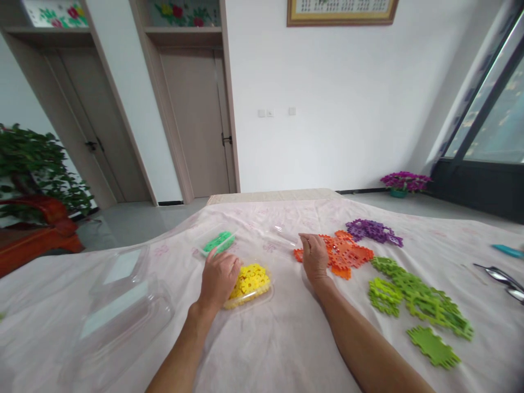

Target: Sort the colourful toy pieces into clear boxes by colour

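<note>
Pale cloth (pixel 278 344) spreads underneath. Boxed yellow pieces (pixel 252 277) lie just right of my left hand (pixel 220 277), the nearer one, its fingers curled; whether either grip is closed I can't tell. Farther out, my right hand (pixel 315 255) is beside clear plastic (pixel 282 236) and orange pieces (pixel 347 255).

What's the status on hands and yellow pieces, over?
Left hand beside yellow pieces, grip unclear. Right hand near orange pieces. Yellow pieces in clear box. Left hand partly blocks view.
</note>
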`<state>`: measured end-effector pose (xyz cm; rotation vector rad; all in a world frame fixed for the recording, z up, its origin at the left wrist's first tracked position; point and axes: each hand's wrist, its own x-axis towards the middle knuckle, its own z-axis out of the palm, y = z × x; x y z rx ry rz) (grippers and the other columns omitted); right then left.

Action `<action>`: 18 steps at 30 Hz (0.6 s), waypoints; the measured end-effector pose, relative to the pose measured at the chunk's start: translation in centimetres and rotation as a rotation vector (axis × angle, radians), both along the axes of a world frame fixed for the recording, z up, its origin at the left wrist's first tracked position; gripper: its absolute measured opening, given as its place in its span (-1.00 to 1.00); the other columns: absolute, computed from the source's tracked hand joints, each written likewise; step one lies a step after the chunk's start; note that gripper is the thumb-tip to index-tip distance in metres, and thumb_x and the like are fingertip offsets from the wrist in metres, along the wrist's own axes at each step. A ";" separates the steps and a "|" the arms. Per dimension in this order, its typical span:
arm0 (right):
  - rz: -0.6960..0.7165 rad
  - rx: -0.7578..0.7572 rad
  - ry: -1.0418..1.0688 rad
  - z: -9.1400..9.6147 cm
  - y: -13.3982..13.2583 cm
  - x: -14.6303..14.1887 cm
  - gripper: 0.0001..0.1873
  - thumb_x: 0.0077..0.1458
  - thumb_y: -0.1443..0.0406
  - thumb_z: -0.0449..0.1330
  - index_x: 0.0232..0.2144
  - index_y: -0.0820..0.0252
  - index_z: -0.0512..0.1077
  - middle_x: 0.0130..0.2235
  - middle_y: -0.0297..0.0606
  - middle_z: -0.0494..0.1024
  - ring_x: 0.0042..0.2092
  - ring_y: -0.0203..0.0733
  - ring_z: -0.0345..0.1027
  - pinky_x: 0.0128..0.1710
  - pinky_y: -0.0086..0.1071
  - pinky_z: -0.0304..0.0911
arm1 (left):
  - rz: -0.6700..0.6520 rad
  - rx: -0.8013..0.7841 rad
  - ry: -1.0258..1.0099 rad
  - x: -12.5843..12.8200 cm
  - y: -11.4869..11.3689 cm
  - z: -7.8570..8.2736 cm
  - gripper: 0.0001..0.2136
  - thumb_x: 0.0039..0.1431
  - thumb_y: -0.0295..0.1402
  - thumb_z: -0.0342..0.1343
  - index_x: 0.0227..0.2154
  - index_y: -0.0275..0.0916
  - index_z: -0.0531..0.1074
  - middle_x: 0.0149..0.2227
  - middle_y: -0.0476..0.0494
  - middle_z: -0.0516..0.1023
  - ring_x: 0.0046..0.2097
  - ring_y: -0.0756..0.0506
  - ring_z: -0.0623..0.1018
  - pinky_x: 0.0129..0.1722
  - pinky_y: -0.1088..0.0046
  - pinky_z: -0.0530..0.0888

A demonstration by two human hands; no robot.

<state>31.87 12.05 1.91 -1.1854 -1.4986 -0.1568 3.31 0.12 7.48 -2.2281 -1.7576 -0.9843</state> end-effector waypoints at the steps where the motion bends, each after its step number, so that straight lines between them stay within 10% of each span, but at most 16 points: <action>1: 0.029 0.012 0.031 0.0 -0.1 -0.4 -0.66 0.32 0.15 0.01 -0.23 0.18 0.53 -0.23 -0.16 0.55 -0.14 -0.10 0.35 -0.04 -0.25 0.23 | 0.071 0.020 -0.066 -0.2 0.1 -0.2 -0.73 0.31 -0.31 -0.11 -0.32 -0.16 0.52 -0.22 -0.14 0.60 -0.08 -0.18 0.53 0.27 0.06 0.12; 5: 0.196 0.040 0.096 0.4 -1.2 -2.4 -0.71 0.30 0.18 0.04 -0.25 0.17 0.51 -0.26 -0.17 0.53 -0.17 -0.11 0.38 -0.07 -0.22 0.28 | 0.248 -0.074 -0.473 -1.5 1.3 -2.4 -0.70 0.28 -0.23 -0.09 -0.05 -0.15 0.45 0.06 -0.23 0.50 0.13 -0.22 0.44 0.19 0.13 0.27; 12: 0.617 0.015 -0.027 1.2 -5.4 -5.8 -0.80 0.29 0.27 0.05 -0.24 0.10 0.49 -0.26 -0.20 0.51 -0.17 -0.14 0.37 -0.12 -0.24 0.30 | 0.177 -0.318 -1.265 -2.1 2.6 -3.8 -0.52 0.23 0.03 -0.09 -0.01 -0.22 0.42 0.09 -0.27 0.48 0.04 -0.18 0.53 0.03 0.26 0.42; 18: 0.640 -0.254 0.158 1.1 -6.8 -7.0 -0.66 0.33 0.13 -0.08 -0.17 0.10 0.45 -0.24 -0.18 0.50 -0.18 -0.13 0.38 -0.13 -0.24 0.32 | 0.068 -0.310 -1.225 -1.7 2.1 -3.6 -0.55 0.10 -0.18 0.16 0.02 -0.30 0.40 -0.06 -0.25 0.59 -0.02 -0.17 0.57 -0.01 0.30 0.45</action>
